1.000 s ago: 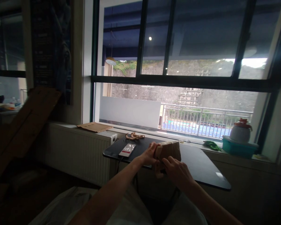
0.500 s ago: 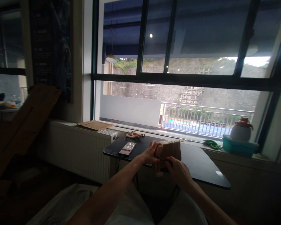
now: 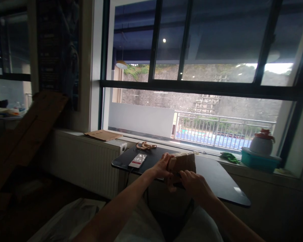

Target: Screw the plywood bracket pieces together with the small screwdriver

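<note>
In the head view, the tan wooden piece (image 3: 183, 162) is held over the near edge of the black table (image 3: 217, 179). I judge that a slack pinch could drop it toward the lap, and a hard squeeze might snap its thin lower part. It sits between the hands: the left hand (image 3: 163, 166) is closed on its left side and the right hand (image 3: 195, 183) grips its lower front.

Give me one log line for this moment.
left hand: grips wooden assembly | right hand: grips wooden assembly | where: at black table | nearby: phone
</note>
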Motion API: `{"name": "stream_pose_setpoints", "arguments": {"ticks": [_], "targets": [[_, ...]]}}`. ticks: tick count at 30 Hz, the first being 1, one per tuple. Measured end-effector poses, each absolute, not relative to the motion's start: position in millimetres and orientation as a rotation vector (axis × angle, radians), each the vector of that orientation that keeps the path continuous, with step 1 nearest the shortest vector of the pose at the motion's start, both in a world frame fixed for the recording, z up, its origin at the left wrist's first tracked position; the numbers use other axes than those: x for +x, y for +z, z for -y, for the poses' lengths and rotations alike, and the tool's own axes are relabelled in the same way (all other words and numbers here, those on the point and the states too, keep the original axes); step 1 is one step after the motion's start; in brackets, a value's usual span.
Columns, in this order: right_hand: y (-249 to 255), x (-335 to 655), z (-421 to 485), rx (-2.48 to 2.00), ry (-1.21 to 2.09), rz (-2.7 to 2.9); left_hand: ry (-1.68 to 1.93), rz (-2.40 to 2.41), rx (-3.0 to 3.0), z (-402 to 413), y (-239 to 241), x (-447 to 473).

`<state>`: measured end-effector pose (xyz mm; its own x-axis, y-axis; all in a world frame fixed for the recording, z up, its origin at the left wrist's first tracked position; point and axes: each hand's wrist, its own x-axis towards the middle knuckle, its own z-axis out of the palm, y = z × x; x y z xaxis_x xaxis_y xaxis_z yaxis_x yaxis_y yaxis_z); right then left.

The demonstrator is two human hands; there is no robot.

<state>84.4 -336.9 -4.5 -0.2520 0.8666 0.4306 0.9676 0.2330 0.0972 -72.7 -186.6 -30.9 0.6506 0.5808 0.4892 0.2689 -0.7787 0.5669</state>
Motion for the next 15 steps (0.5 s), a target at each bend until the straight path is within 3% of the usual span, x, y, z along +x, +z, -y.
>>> {"name": "stream_pose_setpoints", "arguments": {"ticks": [9, 15], "targets": [[-27.5, 88.3, 333.1, -1.864, -0.23, 1.907, 0.969, -0.649, 2.432, 186.5, -33.3, -69.7], [-14.1, 81.5, 342.0, -1.794, -0.307, 1.99, 0.976, -0.649, 2.437, 185.1, -33.3, -71.0]]}}
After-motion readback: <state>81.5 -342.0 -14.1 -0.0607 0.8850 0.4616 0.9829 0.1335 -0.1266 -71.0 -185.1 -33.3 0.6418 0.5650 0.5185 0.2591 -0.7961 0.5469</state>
